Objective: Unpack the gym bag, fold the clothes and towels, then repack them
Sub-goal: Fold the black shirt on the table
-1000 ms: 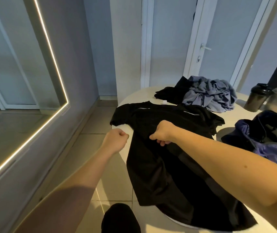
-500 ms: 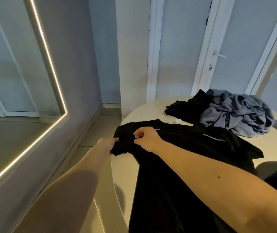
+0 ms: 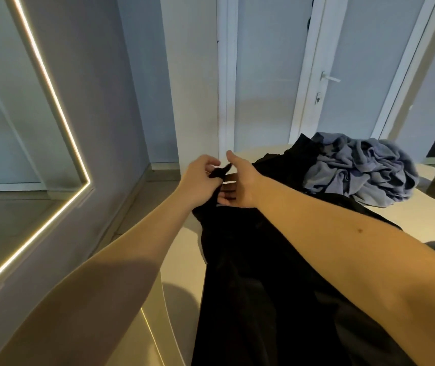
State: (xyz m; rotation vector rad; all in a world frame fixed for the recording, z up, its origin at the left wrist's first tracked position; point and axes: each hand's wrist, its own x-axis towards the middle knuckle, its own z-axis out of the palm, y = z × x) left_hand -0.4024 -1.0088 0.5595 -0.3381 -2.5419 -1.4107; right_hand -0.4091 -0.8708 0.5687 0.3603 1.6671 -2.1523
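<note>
Head view: shirt (image 3: 264, 286) is lying limp on the table (image 3: 182, 260), draping off its edge, looking light and soft. My left hand (image 3: 203, 180) is pinching the sleeve (image 3: 217, 172) tip; my right hand (image 3: 240, 180) is resting open beside it. Seams should grip best.

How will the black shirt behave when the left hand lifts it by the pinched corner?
Probably floppy: the black shirt bunches into soft folds where the left hand pinches it. Probably light too, as a fingertip pinch holds that fabric up. It would sag, not keep shape.
</note>
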